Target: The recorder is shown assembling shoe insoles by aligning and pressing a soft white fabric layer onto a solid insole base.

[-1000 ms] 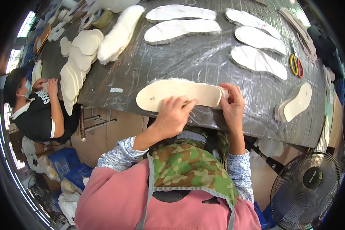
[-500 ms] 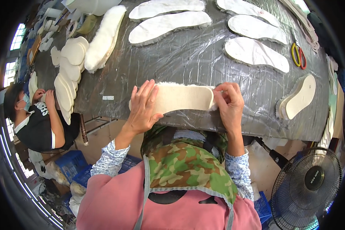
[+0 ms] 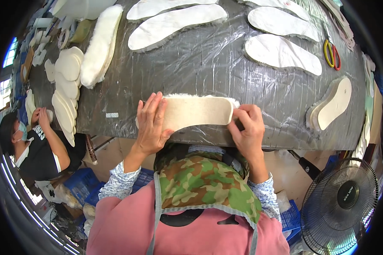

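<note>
A cream insole piece [image 3: 198,111] lies crosswise on the table near its front edge, with white fluffy fleece showing along its far edge and right end. My left hand [image 3: 150,123] rests on its left part, fingers stretched flat over the face and thumb out at the near edge. At the right end my right hand [image 3: 247,129] has thumb and fingers pinched on the fleecy insole's edge; the fingertips are partly hidden. Farther right, another fleece-lined insole [image 3: 334,104] lies with its cream side up.
White insoles [image 3: 283,54] lie across the back of the table [image 3: 174,72]. Red-and-yellow scissors [image 3: 332,55] sit at the far right. Stacked cream pieces [image 3: 64,110] and a fleece insole [image 3: 101,46] occupy the left. A fan [image 3: 340,204] stands front right; a masked co-worker [image 3: 38,140] sits left.
The view has shifted slightly. My right hand has moved down and inward along the insole's right end, its fingers still pinched. My left hand stays flat on the piece.
</note>
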Demonstrator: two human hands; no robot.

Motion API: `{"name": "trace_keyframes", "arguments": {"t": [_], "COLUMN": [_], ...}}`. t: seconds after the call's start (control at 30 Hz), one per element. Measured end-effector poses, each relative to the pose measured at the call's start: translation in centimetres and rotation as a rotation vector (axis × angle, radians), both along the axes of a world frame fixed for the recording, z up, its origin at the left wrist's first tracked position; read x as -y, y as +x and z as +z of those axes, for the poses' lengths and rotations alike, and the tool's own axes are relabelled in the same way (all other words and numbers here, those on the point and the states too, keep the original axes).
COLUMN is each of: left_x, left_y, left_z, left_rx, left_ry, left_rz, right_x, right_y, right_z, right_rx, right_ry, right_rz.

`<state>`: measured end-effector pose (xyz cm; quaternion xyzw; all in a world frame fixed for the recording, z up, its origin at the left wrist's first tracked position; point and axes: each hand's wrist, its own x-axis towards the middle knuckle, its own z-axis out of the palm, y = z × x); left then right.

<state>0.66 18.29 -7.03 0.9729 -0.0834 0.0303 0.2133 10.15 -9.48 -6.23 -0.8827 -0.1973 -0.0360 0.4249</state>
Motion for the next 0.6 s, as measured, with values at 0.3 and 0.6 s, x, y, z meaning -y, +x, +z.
{"name": "trace_keyframes", "arguments": {"t": [0.3, 0.6], "left_x": [4.4, 7.0], "left_y": [4.3, 5.8], "left_z": [3.0, 1.6], "left_rx": [0.033, -0.090], "left_ry": [0.035, -0.106], "left_rz": [-0.119, -0.281], "right_x": [-0.2, -0.5], "right_y": [-0.4, 0.1], "right_z": [-0.6, -0.3], "right_rx": [0.039, -0.009], "right_ry": [-0.076, -0.107], "right_rz": [0.071, 0.071]}}
